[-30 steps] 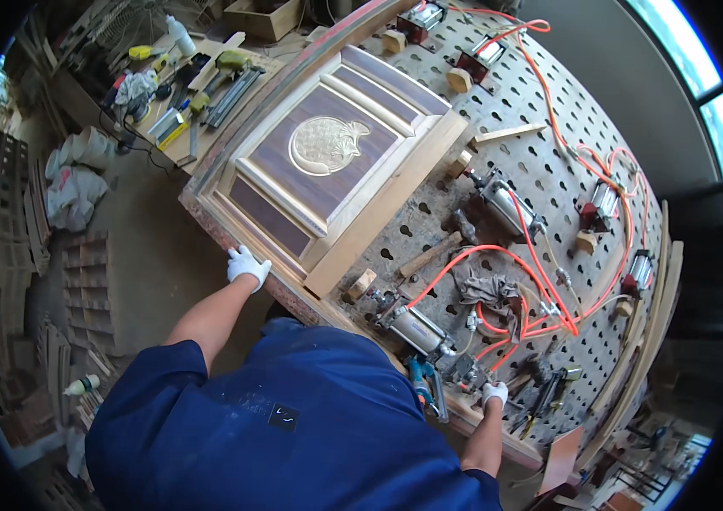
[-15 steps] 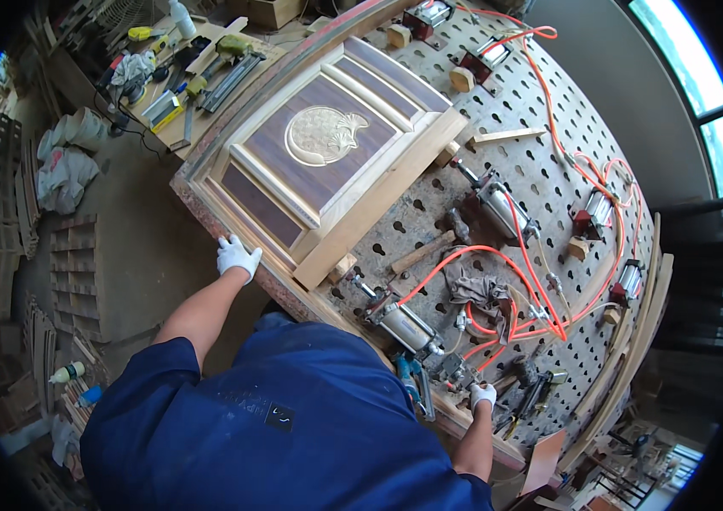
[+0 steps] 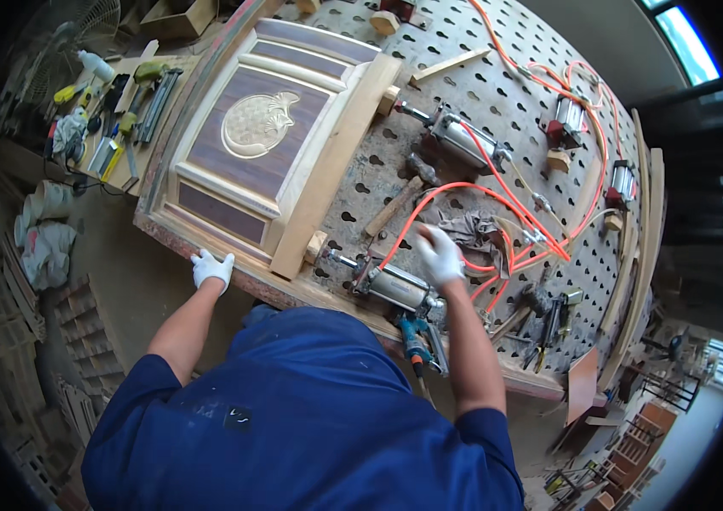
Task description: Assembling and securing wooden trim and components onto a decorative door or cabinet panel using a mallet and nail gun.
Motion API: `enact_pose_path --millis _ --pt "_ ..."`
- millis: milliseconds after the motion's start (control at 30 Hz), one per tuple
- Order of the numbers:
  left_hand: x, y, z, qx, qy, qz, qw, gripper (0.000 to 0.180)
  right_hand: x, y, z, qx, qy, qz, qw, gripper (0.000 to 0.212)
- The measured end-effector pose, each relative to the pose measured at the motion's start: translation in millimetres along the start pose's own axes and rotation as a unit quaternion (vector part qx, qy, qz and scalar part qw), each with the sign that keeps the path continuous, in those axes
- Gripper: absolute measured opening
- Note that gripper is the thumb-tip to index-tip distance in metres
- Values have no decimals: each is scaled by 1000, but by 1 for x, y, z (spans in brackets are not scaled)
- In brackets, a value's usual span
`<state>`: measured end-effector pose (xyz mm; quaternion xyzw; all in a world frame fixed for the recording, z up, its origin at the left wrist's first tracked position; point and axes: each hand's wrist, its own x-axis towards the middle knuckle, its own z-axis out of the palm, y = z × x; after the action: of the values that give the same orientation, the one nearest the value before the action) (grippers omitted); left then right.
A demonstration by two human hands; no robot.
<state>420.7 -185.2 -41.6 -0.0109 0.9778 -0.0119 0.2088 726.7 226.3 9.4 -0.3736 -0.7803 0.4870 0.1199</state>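
A carved wooden door panel (image 3: pixel 259 145) with a dark veneer and a pale round relief lies on the perforated metal workbench (image 3: pixel 497 111). My left hand (image 3: pixel 211 267), in a white glove, rests flat on the bench's near edge below the panel. My right hand (image 3: pixel 440 252), also gloved, hovers with fingers apart over orange air hoses (image 3: pixel 472 200) and a grey rag (image 3: pixel 474 230), just above a pneumatic clamp cylinder (image 3: pixel 395 288). A wooden-handled hammer (image 3: pixel 397 201) lies left of that hand. Neither hand holds anything.
More clamp cylinders (image 3: pixel 462 138) and wooden blocks (image 3: pixel 385 22) stand on the bench. A blue power drill (image 3: pixel 417 341) hangs at the near edge. A side table (image 3: pixel 136 166) with hand tools sits at the left. Stacked timber (image 3: pixel 4 315) lines the floor.
My right hand has risen from the bench's near right edge to the hoses by the clamp cylinder. My left hand stays on the bench edge.
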Motion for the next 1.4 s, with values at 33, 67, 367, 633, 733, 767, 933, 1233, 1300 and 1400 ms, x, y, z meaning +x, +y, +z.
enact_pose_path --millis 33,67,367,633,733,767,933,1233,1300,1400 --pt "1 -2 -2 0 -13 0 1000 83 28 -16 39 -2 -14 64 998 40" --pt "2 -6 -5 -15 -31 20 999 82 51 -27 71 31 -44 96 994 46" --pt "17 -55 -45 -147 -67 179 970 66 164 30 148 -71 217 436 871 28" --pt "108 -61 -97 -141 -31 234 961 58 150 55 63 428 303 362 770 12" --pt "131 -46 -114 -155 -26 277 948 56 170 14 101 364 364 400 759 15" --pt "138 -35 -116 -158 -32 318 934 55 179 -5 128 320 305 416 794 15" --pt "186 10 -126 -168 -36 394 903 53 163 -36 127 138 98 372 913 18" --pt "201 38 -123 -136 -49 409 901 60 165 -28 129 179 196 456 850 18" --pt "209 65 -111 -136 -56 414 898 64 164 -33 121 113 93 390 909 16" --pt "218 77 -99 -121 -56 411 902 68 162 -30 103 85 161 412 893 13"
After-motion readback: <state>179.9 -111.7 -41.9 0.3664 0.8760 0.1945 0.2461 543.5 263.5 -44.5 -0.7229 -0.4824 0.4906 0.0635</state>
